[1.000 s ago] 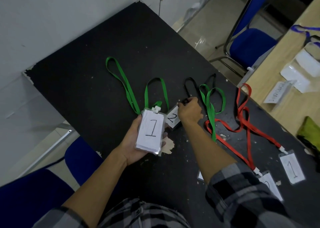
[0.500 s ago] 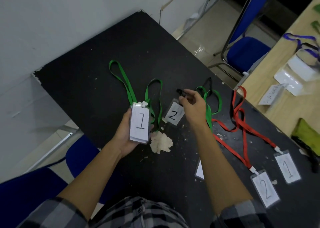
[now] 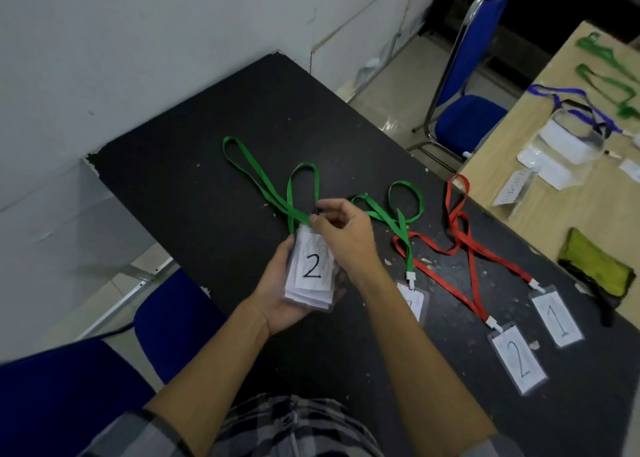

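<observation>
In the head view, the left hand (image 3: 277,297) sits at the centre of the frame, palm up, its fingers and thumb curled round a stack of clear plastic badge holders (image 3: 311,276) with white paper cards inside; the top card bears a handwritten "2". The right hand (image 3: 346,238) comes over the stack from the right, fingers curled, and pinches the upper end of the stack with thumb and fingertips, where two green fabric lanyards (image 3: 273,193) leave it. Those lanyards trail toward the upper left across the worn black counter (image 3: 180,186). Just right of the hands, a third green lanyard (image 3: 405,245) lies looped on the counter, and its clear badge holder (image 3: 415,300) is partly hidden behind the right forearm. Further right, two red lanyards (image 3: 458,222) cross each other and end at the lower right in a badge marked "2" (image 3: 517,359) and a badge marked "1" (image 3: 556,318). An olive-green cloth pouch (image 3: 595,269) lies at the right edge. A blue padded chair (image 3: 467,117) stands at the upper right, beside a light wooden counter (image 3: 568,214) that carries more lanyards and clear holders.
</observation>
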The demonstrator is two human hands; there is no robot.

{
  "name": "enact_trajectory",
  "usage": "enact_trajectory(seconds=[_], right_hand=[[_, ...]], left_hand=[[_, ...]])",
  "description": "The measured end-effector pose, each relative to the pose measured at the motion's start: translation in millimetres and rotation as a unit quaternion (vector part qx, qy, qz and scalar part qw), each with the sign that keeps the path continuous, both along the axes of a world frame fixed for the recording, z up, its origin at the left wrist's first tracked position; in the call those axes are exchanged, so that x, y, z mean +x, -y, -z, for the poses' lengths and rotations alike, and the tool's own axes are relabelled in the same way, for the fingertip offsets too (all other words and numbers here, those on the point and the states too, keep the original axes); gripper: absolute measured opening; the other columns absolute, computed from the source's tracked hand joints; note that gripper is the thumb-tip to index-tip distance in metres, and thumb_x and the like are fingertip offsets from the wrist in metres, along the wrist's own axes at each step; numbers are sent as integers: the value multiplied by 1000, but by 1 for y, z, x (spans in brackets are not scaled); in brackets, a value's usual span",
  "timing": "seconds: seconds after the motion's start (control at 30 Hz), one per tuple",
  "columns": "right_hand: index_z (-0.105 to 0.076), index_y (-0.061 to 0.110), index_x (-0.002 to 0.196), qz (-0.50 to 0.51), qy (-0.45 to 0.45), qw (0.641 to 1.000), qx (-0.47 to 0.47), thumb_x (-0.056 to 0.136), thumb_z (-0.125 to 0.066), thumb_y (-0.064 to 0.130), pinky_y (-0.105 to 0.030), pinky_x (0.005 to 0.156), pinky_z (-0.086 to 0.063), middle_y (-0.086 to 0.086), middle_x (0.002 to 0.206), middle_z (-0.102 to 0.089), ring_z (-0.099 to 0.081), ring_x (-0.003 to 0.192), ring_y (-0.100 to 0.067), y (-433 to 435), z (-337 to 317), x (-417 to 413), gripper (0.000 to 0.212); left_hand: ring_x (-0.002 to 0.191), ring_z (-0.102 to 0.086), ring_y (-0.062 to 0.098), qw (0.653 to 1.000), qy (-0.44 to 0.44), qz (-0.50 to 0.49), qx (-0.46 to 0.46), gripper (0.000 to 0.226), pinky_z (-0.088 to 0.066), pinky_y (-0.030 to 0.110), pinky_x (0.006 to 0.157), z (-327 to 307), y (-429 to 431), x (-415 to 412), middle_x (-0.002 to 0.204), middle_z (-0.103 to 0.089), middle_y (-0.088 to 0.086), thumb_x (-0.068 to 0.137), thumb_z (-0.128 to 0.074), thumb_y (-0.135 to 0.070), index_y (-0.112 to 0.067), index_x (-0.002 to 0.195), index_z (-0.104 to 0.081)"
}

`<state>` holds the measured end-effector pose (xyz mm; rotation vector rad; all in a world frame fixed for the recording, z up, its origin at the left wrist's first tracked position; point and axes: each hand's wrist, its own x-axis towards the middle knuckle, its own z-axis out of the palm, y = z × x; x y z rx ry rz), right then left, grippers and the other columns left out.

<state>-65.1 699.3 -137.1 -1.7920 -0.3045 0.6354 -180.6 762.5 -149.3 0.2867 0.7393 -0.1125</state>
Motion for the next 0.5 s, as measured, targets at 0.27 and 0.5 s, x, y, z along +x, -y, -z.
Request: enact_trajectory(seconds=[0.27, 0.5], right_hand=[[-67, 34, 99, 89, 96, 991, -36, 83, -76, 28, -31, 80, -57, 13, 88, -70, -66, 89, -6, 8, 14, -33, 19], [-68, 20, 106, 116, 45, 992, -32, 85, -79, 22, -8, 69, -48, 9, 96, -69, -64, 87, 2, 25, 23, -32, 24]], left_hand=[[87, -72, 26, 999, -2, -5, 36, 60, -60, 38, 75, -4, 4, -18, 105, -72, 15, 94, -44, -62, -12, 113, -72], [92, -72, 30, 988, -43, 60, 133, 35, -56, 46, 85, 7, 7, -19, 108, -74, 17, 101, -50, -36, -10, 118, -67]])
